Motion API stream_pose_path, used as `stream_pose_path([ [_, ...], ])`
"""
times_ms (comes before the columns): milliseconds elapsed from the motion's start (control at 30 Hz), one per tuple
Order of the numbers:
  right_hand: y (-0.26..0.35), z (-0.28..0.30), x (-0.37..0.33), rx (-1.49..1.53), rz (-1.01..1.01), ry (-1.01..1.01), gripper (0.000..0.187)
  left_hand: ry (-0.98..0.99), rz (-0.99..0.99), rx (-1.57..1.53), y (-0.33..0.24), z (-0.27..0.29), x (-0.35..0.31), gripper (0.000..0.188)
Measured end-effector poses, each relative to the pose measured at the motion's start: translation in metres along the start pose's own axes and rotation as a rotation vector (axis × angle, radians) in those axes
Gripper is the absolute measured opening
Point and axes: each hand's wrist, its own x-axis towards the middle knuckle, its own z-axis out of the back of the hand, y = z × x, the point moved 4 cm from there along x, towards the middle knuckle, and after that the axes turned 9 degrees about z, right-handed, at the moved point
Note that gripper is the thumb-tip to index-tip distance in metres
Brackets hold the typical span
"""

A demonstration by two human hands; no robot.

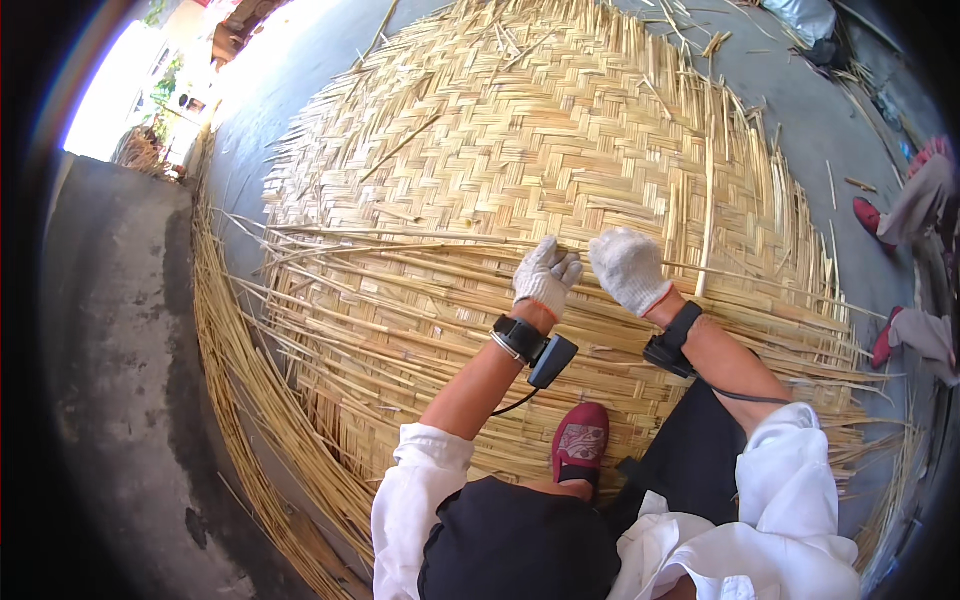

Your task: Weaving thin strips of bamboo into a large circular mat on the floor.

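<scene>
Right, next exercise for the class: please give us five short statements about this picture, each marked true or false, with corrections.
1. The left hand and right hand are bare. False: both wear pale gloves.
2. A woven mat lies beneath the hands. True.
3. The shoe between the forearms is blue. False: it is dark red.
4. Dark straps are fastened around both wrists. True.
5. The sleeves are pulled down over the gloves. False: they end up the forearms, leaving skin showing.
</scene>
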Motion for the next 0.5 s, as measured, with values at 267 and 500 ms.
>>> stream_pose_path([
  [267,-0.024,-0.039,0.002,0.308,-0.295,0.450,0.031,0.191,-0.371,0.584,-0.005,0.018,0.014,0.016],
  [500,-0.020,-0.035,-0.004,0.320,-0.351,0.351,0.024,0.078,-0.047,0.099,0.008,0.022,0.010,0.021],
])
